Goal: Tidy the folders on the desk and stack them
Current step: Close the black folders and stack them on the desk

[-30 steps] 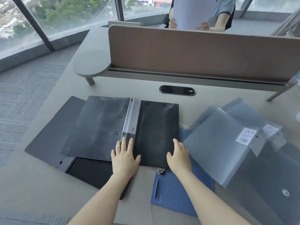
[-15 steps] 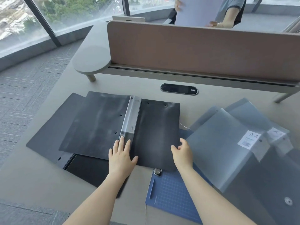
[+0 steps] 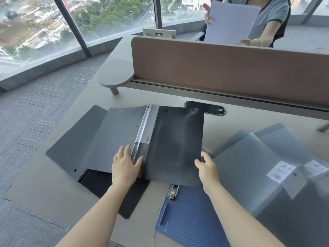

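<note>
An open black folder (image 3: 176,139) with a clear spine lies spread on the desk (image 3: 42,189), on top of another open dark folder (image 3: 71,145). My left hand (image 3: 126,164) rests flat on it beside the spine, fingers straight. My right hand (image 3: 207,168) grips the right cover's outer edge, and that cover is lifted a little off the desk. A blue grid clipboard (image 3: 190,218) with a metal clip lies partly under the black folder. Several translucent grey folders (image 3: 249,172) with white A4 labels fan out at the right.
A brown divider panel (image 3: 231,72) runs along the back of the desk, with a black cable port (image 3: 204,107) in front of it. Behind the panel a person holds a white sheet (image 3: 231,22). Floor and windows lie to the left.
My right hand went from lying flat on the right cover to taking hold of its outer edge and raising it slightly. My left hand slid a little toward the spine.
</note>
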Available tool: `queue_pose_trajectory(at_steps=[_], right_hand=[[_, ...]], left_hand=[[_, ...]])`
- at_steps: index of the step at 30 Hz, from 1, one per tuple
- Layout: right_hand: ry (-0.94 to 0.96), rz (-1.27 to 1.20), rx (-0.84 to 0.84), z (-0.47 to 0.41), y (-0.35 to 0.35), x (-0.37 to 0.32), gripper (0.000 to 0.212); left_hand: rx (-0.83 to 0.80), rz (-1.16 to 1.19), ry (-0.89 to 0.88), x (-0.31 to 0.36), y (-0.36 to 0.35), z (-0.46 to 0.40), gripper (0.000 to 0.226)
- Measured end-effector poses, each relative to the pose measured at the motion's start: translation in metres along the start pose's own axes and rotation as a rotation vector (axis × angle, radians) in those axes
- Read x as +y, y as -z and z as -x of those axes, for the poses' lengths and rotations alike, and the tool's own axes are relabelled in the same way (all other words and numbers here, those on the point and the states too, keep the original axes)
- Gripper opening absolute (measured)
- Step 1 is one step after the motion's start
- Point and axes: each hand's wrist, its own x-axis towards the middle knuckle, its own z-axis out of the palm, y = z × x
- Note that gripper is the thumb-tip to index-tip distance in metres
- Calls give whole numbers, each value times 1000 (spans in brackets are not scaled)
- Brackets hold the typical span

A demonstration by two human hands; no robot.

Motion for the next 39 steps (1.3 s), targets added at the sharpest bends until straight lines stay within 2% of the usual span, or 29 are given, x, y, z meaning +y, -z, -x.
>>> queue_pose_trajectory(at_steps=[5,10,16,18,22,26,29,35,39], right_hand=[[32,-55,-96,-2,3,-12,34],[54,-139,-158,5,-5,-34,33],[75,-250,-205,12,-27,-54,29],[91,-257,-214,16,-36,-56,30],[107,-236,-213,22,-57,-60,32],[121,-205,-209,24,-79,-60,29],[139,-177,-209,28,-96,-60,28],[154,-94,-232,33,-123,-68,21],[183,-11,-188,30,-136,-71,19]], left_hand=[[-5,148,68,2,36,-13,74],[-80,353,54,11,66,-23,69],[-86,561,27,15,104,-31,73],[-81,593,1,15,117,-34,60],[-108,707,-27,10,139,-39,40],[-102,804,-39,1,156,-45,37],[-101,840,-59,-5,167,-50,24],[-120,866,-48,-23,187,-66,24],[-146,949,-40,-33,189,-71,25]])
